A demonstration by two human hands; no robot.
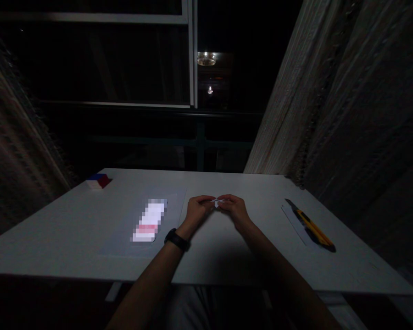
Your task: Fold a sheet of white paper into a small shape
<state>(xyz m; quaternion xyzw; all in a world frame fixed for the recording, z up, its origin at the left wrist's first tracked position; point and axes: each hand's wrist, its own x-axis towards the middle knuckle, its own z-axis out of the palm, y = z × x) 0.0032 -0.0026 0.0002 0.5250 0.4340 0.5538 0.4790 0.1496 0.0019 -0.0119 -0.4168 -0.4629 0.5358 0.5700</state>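
Note:
Just above the middle of the white table [213, 270], my left hand [198, 208] and my right hand [236, 210] meet at the fingertips. Between them they pinch a small folded piece of white paper [216, 203], most of it covered by fingers. Both hands are closed on it, thumbs toward me. A black watch [177, 239] is on my left wrist. Left of my left hand lies a lit phone [149, 221], its screen blurred out, on a pale sheet of paper [117, 247].
A yellow and black utility knife [313, 227] lies at the right beside a thin white strip [294, 224]. A puzzle cube [98, 180] sits at the far left corner. Curtains [278, 91] hang on both sides of a dark window [106, 64] behind the table.

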